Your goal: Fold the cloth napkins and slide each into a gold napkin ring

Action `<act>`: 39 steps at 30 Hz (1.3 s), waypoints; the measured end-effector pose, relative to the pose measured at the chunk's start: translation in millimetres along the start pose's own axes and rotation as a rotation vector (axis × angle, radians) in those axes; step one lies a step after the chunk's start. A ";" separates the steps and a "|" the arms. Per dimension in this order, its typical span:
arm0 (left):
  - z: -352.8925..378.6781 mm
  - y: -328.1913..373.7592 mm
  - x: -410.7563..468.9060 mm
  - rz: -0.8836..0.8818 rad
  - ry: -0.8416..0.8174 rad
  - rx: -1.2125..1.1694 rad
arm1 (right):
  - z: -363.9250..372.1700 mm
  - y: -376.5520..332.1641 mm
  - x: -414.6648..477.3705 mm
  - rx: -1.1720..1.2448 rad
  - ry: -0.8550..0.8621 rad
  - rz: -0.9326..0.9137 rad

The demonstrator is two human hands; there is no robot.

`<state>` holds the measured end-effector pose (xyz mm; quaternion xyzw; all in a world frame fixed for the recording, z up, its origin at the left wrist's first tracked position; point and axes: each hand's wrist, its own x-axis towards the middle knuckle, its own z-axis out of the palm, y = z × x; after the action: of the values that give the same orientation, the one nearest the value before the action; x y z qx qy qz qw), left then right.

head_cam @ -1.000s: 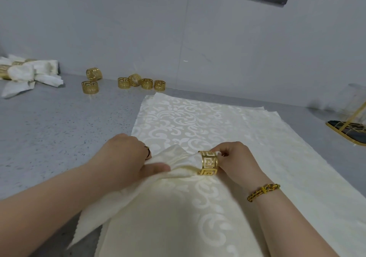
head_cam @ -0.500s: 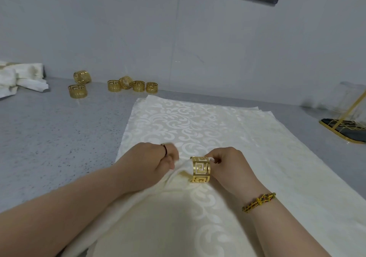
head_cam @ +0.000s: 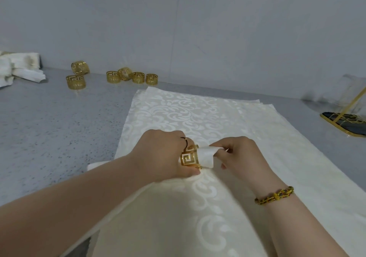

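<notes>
A gold napkin ring [head_cam: 189, 158] with a key pattern sits in the middle of the view, gripped by my left hand [head_cam: 164, 156]. The tip of a folded cream napkin [head_cam: 207, 156] sticks out of the ring's right side. My right hand [head_cam: 240, 156] pinches that tip between thumb and fingers. The rest of the folded napkin runs left under my left hand and forearm, its end [head_cam: 95, 165] showing on the counter. Both hands work above a stack of flat cream damask napkins [head_cam: 178, 114].
Several spare gold rings [head_cam: 131, 77] lie along the wall at the back, two more [head_cam: 76, 81] to their left. Ringed napkins [head_cam: 17, 68] are piled at the far left. A black and gold wire holder [head_cam: 345, 121] stands at the right on the grey counter [head_cam: 49, 128].
The ring has passed from my right hand to my left. The napkin's tip now pokes out of the ring's right side, and my right hand has taken hold of it.
</notes>
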<state>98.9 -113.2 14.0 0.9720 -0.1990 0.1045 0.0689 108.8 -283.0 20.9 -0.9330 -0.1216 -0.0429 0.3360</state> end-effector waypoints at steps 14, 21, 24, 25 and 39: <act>5.4 -3.0 -10.8 -0.085 0.044 -0.091 | -27.1 -14.2 -3.6 -0.034 -0.205 -0.060; 6.5 -10.8 -11.9 -0.052 -0.086 -0.430 | 11.9 -29.7 13.1 0.076 -0.370 -0.007; 6.2 -18.6 -12.5 -0.155 -0.012 -0.799 | 13.2 -19.3 9.0 0.224 -0.348 0.057; 8.1 -22.7 -11.3 -0.213 0.068 -0.837 | 13.9 -16.5 7.6 0.259 -0.338 0.073; 6.0 -30.6 -16.6 -0.374 -0.092 -0.113 | 22.0 -9.3 0.2 0.401 -0.198 0.006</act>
<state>97.4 -80.2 1.5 0.9903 -0.0236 0.0340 0.1324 106.6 -262.0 9.7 -0.8475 -0.1576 0.0751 0.5013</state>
